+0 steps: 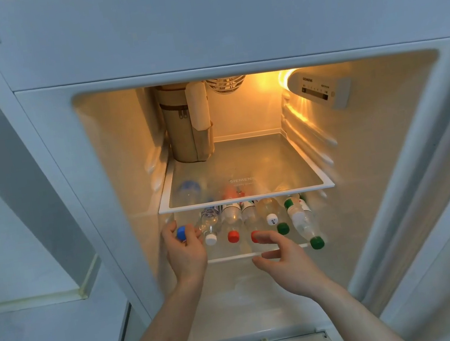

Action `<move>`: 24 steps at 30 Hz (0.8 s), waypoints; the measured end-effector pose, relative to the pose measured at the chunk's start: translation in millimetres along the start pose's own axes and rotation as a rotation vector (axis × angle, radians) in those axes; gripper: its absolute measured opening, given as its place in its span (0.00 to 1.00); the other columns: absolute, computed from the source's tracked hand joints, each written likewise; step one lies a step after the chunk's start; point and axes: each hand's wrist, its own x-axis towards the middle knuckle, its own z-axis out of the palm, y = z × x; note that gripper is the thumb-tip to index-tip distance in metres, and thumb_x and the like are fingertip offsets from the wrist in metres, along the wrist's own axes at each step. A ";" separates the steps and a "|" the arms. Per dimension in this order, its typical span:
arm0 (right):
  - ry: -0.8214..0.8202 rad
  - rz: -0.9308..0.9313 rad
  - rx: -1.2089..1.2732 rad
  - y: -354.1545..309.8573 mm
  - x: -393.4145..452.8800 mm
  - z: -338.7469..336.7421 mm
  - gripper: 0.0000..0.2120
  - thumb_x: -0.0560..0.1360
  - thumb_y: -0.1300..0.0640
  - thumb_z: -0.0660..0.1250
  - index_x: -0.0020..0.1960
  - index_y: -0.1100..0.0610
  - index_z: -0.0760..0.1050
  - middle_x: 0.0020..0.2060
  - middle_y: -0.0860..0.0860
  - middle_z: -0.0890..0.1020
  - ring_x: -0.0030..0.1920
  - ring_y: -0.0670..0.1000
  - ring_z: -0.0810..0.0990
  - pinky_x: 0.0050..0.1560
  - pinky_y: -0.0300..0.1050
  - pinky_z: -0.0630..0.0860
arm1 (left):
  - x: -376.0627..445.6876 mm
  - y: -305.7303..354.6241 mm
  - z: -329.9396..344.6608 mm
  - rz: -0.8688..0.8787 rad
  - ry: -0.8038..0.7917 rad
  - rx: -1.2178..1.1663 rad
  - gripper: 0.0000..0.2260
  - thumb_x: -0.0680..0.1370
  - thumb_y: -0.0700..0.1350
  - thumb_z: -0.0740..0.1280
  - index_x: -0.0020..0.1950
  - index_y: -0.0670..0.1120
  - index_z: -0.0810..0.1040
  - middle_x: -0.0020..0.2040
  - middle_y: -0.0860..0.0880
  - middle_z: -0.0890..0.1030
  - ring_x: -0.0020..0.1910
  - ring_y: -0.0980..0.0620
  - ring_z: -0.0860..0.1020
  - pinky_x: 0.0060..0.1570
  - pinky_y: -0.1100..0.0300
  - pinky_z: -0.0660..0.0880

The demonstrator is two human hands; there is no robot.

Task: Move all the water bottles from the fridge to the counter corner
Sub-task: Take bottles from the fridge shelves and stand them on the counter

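Head view, left hand gripping blue-capped bottle

Lower shelf carries water bottles lying sideways.

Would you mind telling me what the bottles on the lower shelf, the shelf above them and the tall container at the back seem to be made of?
The bottles look like thin clear plastic with coloured screw caps; you can see through them. The upper shelf seems glass in a white plastic frame: bottles show through it. The tall container looks like beige fabric, judging by its zipper.
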 end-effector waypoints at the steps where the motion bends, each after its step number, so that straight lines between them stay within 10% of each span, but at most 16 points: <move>1: -0.004 0.003 0.008 1.2 0.6 1.7 0.21 0.79 0.51 0.72 0.70 0.42 0.72 0.66 0.37 0.76 0.60 0.42 0.79 0.48 0.33 0.76 | -8.6 2.3 -4.6 0.022 0.004 -0.012 0.12 0.84 0.45 0.64 0.68 0.48 0.71 0.51 0.48 0.84 0.50 0.51 0.85 0.57 0.48 0.82; 16: 0.172 0.039 -0.027 16.6 22.5 -11.4 0.19 0.79 0.55 0.71 0.69 0.48 0.72 0.61 0.43 0.78 0.49 0.40 0.81 0.47 0.40 0.74 | -75.0 33.4 -57.4 0.382 -0.182 0.313 0.05 0.83 0.49 0.65 0.59 0.53 0.76 0.42 0.54 0.84 0.38 0.55 0.84 0.44 0.48 0.83; 24: 0.298 0.102 -0.152 27.2 71.6 -19.4 0.29 0.79 0.50 0.69 0.78 0.53 0.66 0.71 0.54 0.75 0.66 0.57 0.78 0.63 0.55 0.78 | -81.5 73.0 -69.3 0.590 -0.241 0.548 0.06 0.82 0.57 0.64 0.56 0.58 0.75 0.36 0.55 0.80 0.35 0.52 0.81 0.36 0.48 0.78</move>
